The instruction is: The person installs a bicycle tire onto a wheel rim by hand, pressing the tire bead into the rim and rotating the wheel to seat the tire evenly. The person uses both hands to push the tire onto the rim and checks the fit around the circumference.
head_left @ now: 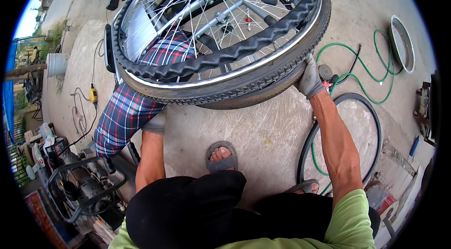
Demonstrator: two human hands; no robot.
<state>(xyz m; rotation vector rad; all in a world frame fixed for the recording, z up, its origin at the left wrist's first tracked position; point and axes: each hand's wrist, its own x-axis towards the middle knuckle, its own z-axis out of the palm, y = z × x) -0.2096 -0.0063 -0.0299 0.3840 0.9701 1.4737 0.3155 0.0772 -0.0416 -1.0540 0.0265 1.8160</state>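
Observation:
A wheelchair (221, 21) is tipped on its side in front of me, one large spoked wheel facing up with its black wavy handrim (225, 54) and treaded tyre (197, 93). Below that tyre the edge of a second tyre (253, 101) shows. My right hand (310, 79), in a grey glove, grips the wheelchair wheel at its right edge. My left hand (155, 123), also gloved, reaches under the near left side, beside blue and red plaid fabric (127, 113); its fingers are hidden.
A loose black tyre (378, 129) and a green hose (364, 82) lie on the concrete at right, with a metal basin (402, 45) beyond. Left are a yellow-handled corded tool (93, 94), a bucket (57, 64) and a machine with a black tubular frame (89, 188).

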